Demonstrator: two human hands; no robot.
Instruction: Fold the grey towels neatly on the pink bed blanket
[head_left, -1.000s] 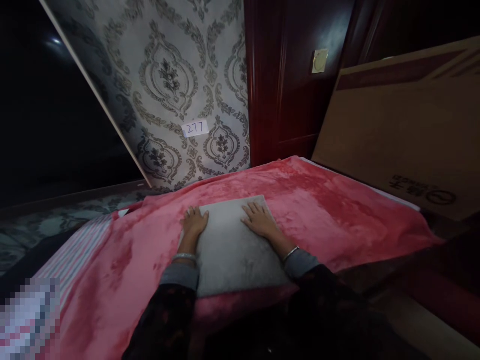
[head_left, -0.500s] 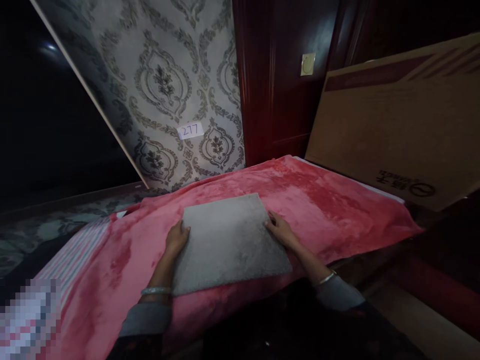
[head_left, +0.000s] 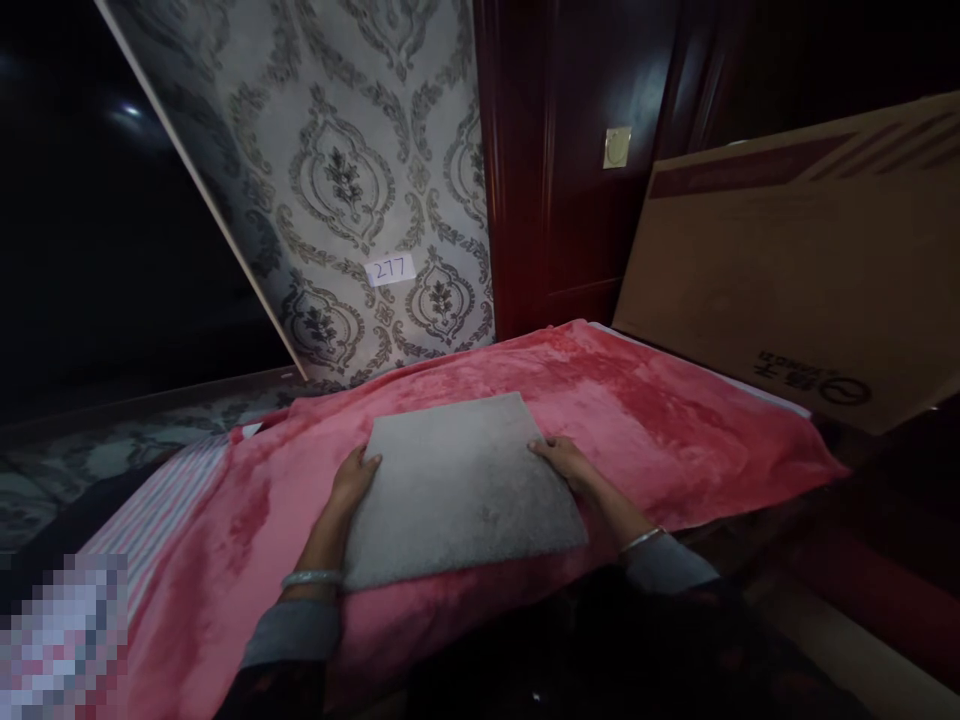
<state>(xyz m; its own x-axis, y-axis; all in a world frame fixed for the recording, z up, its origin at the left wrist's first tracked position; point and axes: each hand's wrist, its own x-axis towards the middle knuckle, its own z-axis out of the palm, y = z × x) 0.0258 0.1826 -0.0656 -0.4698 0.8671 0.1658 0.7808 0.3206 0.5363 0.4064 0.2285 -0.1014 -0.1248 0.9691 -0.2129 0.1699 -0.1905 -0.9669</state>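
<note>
A grey, short-piled rectangular mat [head_left: 465,490] lies over the pink plush blanket [head_left: 652,430], its far edge turned away from me. My left hand [head_left: 355,478] grips its left side, with the thumb on top and the fingers mostly hidden at the edge. On the opposite side my right hand [head_left: 568,464] pinches the right edge, thumb on top and fingers tucked under. Whether the mat rests fully on the blanket or is slightly raised, I cannot tell.
A large cardboard box [head_left: 787,270] leans at the right, beyond the blanket. Behind stand a patterned wall with a paper label [head_left: 391,269] and a dark red wooden panel [head_left: 577,220]. A dark screen [head_left: 127,230] is at the left, and striped fabric [head_left: 169,505] shows below it.
The fingers of my right hand have gone from partly spread at the mat's edge to tucked beneath it. My left hand keeps its grip, and the view has shifted slightly.
</note>
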